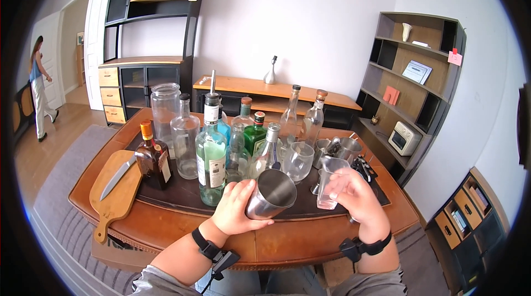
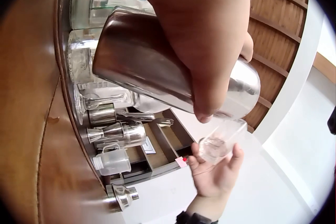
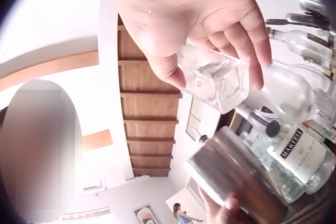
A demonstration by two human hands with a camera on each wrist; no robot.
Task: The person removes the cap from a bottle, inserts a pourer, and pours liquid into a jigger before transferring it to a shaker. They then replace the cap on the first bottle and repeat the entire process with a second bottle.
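My left hand (image 1: 235, 207) grips a steel shaker tin (image 1: 271, 195), tilted with its mouth up, above the table's front edge. My right hand (image 1: 354, 194) holds a clear glass (image 1: 327, 185) between thumb and fingers, to the right of the tin and apart from it. In the left wrist view the tin (image 2: 152, 61) lies across the picture under the left hand (image 2: 205, 35), and the glass (image 2: 215, 145) shows in the right hand (image 2: 212, 176). The right wrist view shows the thick square base of the glass (image 3: 215, 79).
Several bottles, among them a green-tinted one (image 1: 211, 158), stand behind the tin. A cutting board (image 1: 119, 191) with a knife (image 1: 116, 177) lies at the left. Steel bar tools (image 1: 345, 149) stand at the right. A person (image 1: 38, 86) is by the door.
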